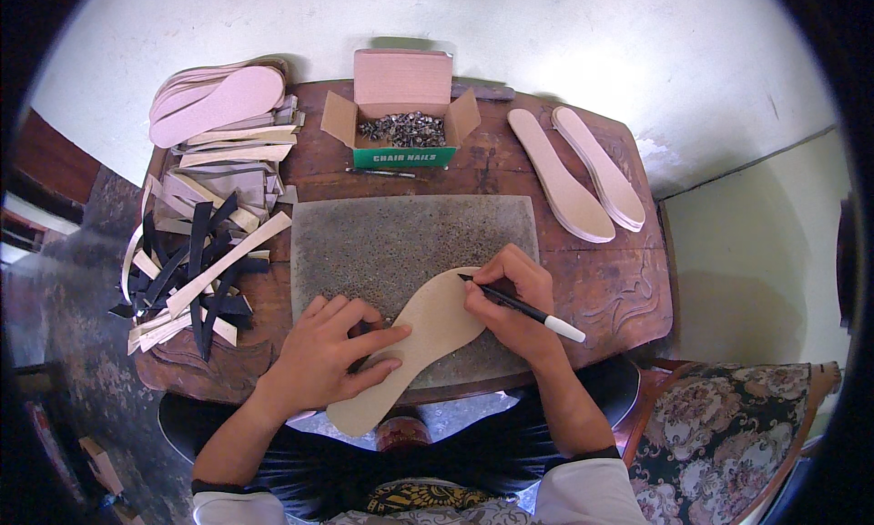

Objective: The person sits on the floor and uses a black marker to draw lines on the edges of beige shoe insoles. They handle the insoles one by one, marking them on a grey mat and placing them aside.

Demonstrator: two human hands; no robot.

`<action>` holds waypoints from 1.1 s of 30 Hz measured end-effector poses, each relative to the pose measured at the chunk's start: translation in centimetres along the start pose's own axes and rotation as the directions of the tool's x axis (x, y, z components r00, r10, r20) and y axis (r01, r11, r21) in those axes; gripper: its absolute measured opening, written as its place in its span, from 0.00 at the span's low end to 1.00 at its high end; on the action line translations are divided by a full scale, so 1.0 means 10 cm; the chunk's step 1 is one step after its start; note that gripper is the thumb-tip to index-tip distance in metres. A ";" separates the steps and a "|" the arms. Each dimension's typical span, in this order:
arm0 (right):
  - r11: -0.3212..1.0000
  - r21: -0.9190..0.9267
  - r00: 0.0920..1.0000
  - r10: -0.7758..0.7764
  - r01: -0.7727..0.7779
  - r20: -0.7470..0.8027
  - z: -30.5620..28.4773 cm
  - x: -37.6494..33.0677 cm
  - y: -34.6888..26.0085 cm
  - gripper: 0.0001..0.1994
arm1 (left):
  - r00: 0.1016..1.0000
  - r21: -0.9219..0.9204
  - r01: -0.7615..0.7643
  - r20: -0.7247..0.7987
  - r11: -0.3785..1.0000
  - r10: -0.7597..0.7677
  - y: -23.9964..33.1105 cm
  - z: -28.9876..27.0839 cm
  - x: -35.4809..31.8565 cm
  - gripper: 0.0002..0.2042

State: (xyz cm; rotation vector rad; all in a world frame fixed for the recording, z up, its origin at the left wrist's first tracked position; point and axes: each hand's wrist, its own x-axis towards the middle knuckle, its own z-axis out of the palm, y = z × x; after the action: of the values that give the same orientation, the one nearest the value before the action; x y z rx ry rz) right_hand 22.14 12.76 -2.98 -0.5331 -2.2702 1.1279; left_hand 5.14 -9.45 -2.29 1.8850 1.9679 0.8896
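Note:
A beige shoe insole (426,329) lies slantwise over a grey speckled slab (364,238), its narrow end reaching past the table's near edge. With fingers spread, my left hand (339,347) rests on the slab, and its thumb and forefinger press on the insole's left side. My right hand (517,299) grips a black marker pen (519,304) with a white end. The pen's dark tip meets the insole near its wide far end. No drawn line can be made out there.
An open green box of nails (401,156) stands at the back. Insole stacks (560,174) lie at right. Pink insoles (218,106), pale strips (237,154) and black strips (196,270) crowd the left of the carved wooden table (605,279). A flowered chair (719,434) is at lower right.

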 end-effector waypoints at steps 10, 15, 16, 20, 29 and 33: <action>1.000 -0.005 1.000 0.017 -0.017 0.001 0.01 0.00 -0.03 0.10 | 1.000 0.014 -0.001 -0.006 1.000 0.001 -0.01 0.01 -0.02 0.21; 1.000 0.008 1.000 0.025 -0.025 0.003 0.00 -0.01 0.00 0.10 | 1.000 0.018 0.004 0.014 1.000 -0.004 0.01 -0.01 0.00 0.18; 1.000 0.007 1.000 0.023 -0.023 0.004 0.00 -0.01 0.00 0.10 | 1.000 0.018 0.004 0.014 1.000 -0.005 0.01 -0.01 0.00 0.18; 1.000 0.002 1.000 0.014 -0.014 0.000 0.00 0.00 -0.01 0.11 | 1.000 0.018 0.005 0.014 1.000 -0.005 0.01 -0.01 0.00 0.19; 1.000 -0.007 1.000 0.009 -0.009 -0.006 0.01 0.01 -0.01 0.11 | 1.000 0.016 0.002 0.010 1.000 -0.003 0.01 -0.01 0.00 0.18; 1.000 -0.009 1.000 0.008 -0.008 -0.002 0.00 0.00 -0.01 0.11 | 1.000 0.007 -0.002 0.001 1.000 0.002 0.00 0.00 0.00 0.18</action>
State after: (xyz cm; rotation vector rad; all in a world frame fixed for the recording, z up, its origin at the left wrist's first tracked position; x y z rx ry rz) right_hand 22.06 12.67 -2.88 -0.5466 -2.2744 1.1209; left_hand 5.13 -9.45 -2.24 1.8908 1.9712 0.8839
